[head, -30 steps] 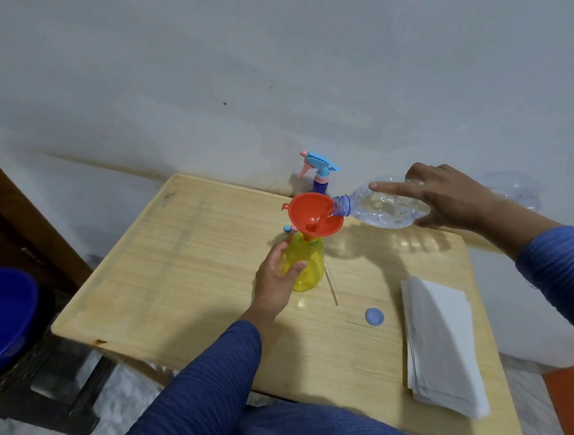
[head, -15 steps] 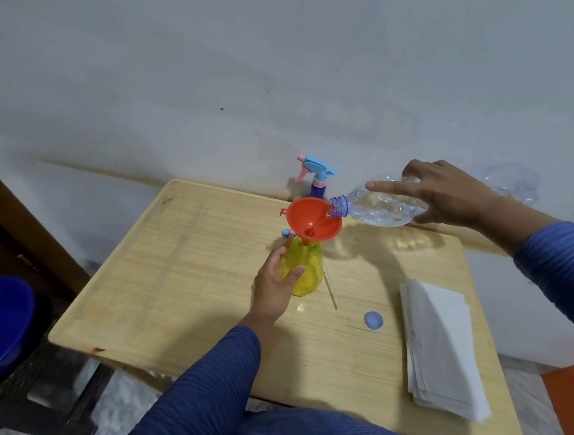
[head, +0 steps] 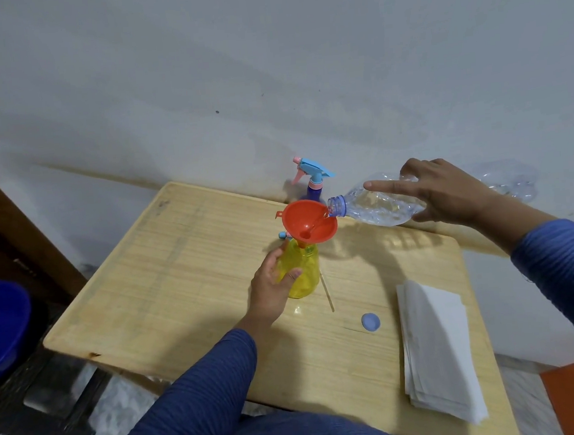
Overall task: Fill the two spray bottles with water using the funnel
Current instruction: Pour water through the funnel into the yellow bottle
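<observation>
Funnel (head: 310, 221) tops yellow bottle (head: 300, 271) on wooden table (head: 180, 277), hands gripping both bottles.

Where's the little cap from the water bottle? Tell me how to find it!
Start at the wooden table and look at its right side, where a stack of white paper towels lies. Just left of that stack sits the bottle cap, lying alone on the bare wood. It is small, round and pale blue, unlike the thin stick nearby.

On the table (head: 188, 293): 2 spray bottles, yellow (head: 302, 272) and seemingly purple (head: 315, 191), 1 funnel (head: 308, 220), 1 water bottle (head: 377, 206), 1 cap (head: 370, 321).
</observation>
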{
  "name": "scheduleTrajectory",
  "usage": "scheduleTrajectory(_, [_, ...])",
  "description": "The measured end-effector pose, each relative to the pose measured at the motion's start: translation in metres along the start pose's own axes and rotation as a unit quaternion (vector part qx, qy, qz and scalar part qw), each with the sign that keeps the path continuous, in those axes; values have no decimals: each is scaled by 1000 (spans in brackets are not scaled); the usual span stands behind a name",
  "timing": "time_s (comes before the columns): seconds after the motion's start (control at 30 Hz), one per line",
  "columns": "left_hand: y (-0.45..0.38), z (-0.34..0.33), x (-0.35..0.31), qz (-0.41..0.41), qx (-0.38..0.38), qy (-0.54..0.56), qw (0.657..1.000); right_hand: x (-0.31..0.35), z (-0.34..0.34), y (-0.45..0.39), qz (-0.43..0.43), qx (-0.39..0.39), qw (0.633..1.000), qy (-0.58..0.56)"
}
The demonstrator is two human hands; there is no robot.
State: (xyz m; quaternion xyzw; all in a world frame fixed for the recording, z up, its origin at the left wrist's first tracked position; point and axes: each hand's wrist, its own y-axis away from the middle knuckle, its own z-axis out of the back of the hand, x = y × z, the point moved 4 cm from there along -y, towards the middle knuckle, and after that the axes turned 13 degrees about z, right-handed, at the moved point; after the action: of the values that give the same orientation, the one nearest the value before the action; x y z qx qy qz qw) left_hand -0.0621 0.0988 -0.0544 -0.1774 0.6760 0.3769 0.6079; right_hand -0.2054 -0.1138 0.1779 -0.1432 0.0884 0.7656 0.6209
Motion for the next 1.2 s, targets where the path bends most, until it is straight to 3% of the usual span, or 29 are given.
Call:
scheduleTrajectory(0.57, [9,0,-10,-18,-2,4,1000,1,2,-1,3,-12,1000,6])
scheduleTrajectory(0.83, [14,1,-14,-16,2,7,1000,7,-6,6,-58,-48,991,-110])
scheduleTrajectory(1.0, [15,0,-17,-17,4,12,1000,11,-9,10,-146,-129,961,-195])
scheduleTrajectory(1.2, [15,0,-16,5,0,13,1000,12,-8,23,-276,-272,878,-280])
